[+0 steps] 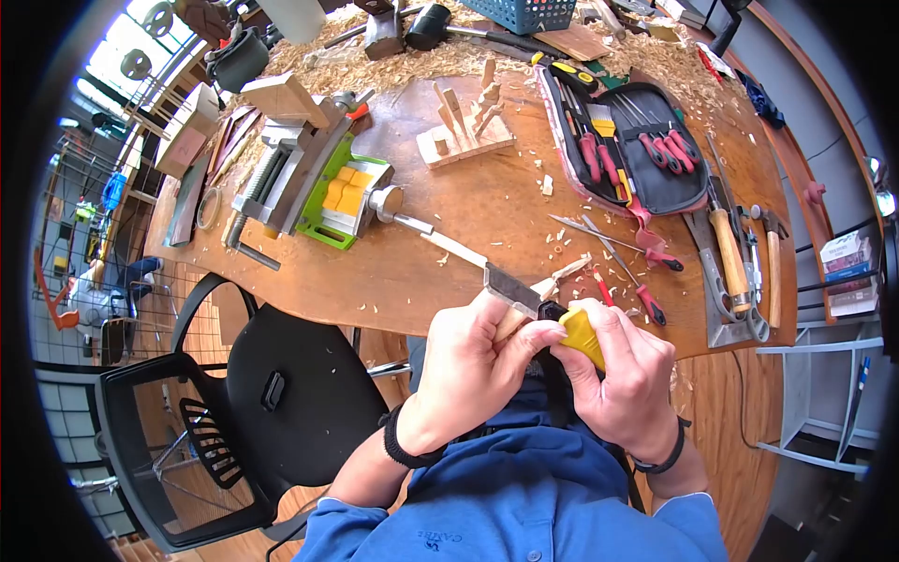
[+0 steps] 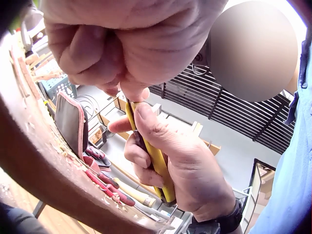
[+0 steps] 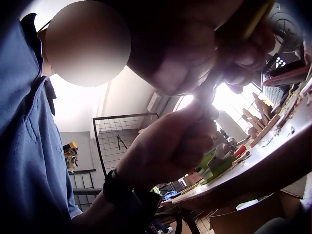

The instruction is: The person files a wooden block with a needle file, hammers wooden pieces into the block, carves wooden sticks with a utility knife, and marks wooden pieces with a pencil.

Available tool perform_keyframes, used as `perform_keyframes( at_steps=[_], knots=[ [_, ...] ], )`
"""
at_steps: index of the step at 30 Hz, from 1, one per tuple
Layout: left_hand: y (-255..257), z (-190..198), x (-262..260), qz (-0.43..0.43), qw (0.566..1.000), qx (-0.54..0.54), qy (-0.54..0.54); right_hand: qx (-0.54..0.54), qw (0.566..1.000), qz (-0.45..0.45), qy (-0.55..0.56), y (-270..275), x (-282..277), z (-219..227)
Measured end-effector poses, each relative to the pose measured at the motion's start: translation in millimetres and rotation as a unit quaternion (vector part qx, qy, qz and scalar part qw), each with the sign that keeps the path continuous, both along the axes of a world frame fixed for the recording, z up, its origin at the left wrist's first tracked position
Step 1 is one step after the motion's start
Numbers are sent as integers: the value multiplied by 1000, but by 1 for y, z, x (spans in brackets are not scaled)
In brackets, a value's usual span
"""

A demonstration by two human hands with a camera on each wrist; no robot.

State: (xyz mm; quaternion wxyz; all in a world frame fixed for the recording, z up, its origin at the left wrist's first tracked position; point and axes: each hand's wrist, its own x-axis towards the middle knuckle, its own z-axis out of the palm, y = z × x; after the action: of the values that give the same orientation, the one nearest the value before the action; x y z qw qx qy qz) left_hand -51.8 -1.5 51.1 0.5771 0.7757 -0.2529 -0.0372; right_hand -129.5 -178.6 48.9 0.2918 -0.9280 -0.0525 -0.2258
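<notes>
In the head view my left hand (image 1: 473, 361) grips a pale piece of wood (image 1: 510, 325), mostly hidden by the fingers. My right hand (image 1: 626, 375) holds a yellow utility knife (image 1: 582, 339), its grey blade (image 1: 510, 287) lying across the wood. The left thumb reaches over to the knife where the blade meets the handle. From the left wrist view, the right thumb lies along the yellow handle (image 2: 157, 163) with the fingers wrapped round it. The right wrist view shows the left hand (image 3: 168, 146) with fingers curled, close against the shadowed right hand.
On the wooden table (image 1: 393, 281) are a vise (image 1: 300, 159) with a green part, a carved wooden piece on a base (image 1: 466, 140), and a tool pouch (image 1: 646, 140). Red-handled tools (image 1: 649, 304) and a wooden-handled chisel (image 1: 730, 253) lie at right. A black chair (image 1: 290, 393) stands left.
</notes>
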Motion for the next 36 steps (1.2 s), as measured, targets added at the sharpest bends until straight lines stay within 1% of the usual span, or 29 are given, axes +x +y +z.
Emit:
perform_keyframes(
  at_steps=[2,5,9,11,13,15,17,18,20,21,23,24,26,30,32,36],
  knots=[
    [1,-1,1,5,999,38,6,-11,1000,-10,-3,2,0,-1],
    [-3,-7,-1,26,999,29,-1,-4,1000,-29,-6,5,0,-2],
    [-1,-1,-2,33,999,41,0,2,1000,-31,-3,8,-1,1],
    [0,0,-3,58,995,72,-40,-1,999,-35,-2,10,-1,0],
    [0,1,-2,50,996,62,-36,22,998,-43,-35,12,0,-5],
    [1,1,0,42,997,51,-31,27,999,-29,-31,9,0,-3],
    [5,2,0,-6,997,72,0,33,999,-15,-22,7,-2,-2],
    [4,1,-1,-7,997,73,2,35,999,-4,-10,5,-2,-2],
    [2,-1,-1,-23,999,17,-18,39,999,5,3,4,-2,-1],
    [3,0,-1,-24,999,19,-16,49,999,9,6,4,-2,-1],
    [5,2,-3,-24,998,11,54,60,998,11,11,4,-2,-2],
    [5,2,-3,-24,998,12,56,64,998,8,1,4,-2,-3],
    [3,2,-2,-10,1000,20,6,68,998,4,-9,3,-1,-4],
    [4,-5,-3,-16,1000,20,16,54,998,13,10,0,-3,0],
    [1,-7,-4,-20,999,-36,19,53,998,23,23,-1,-3,0],
    [6,-6,-5,-28,999,-9,17,48,999,19,9,0,-4,0]
  ],
)
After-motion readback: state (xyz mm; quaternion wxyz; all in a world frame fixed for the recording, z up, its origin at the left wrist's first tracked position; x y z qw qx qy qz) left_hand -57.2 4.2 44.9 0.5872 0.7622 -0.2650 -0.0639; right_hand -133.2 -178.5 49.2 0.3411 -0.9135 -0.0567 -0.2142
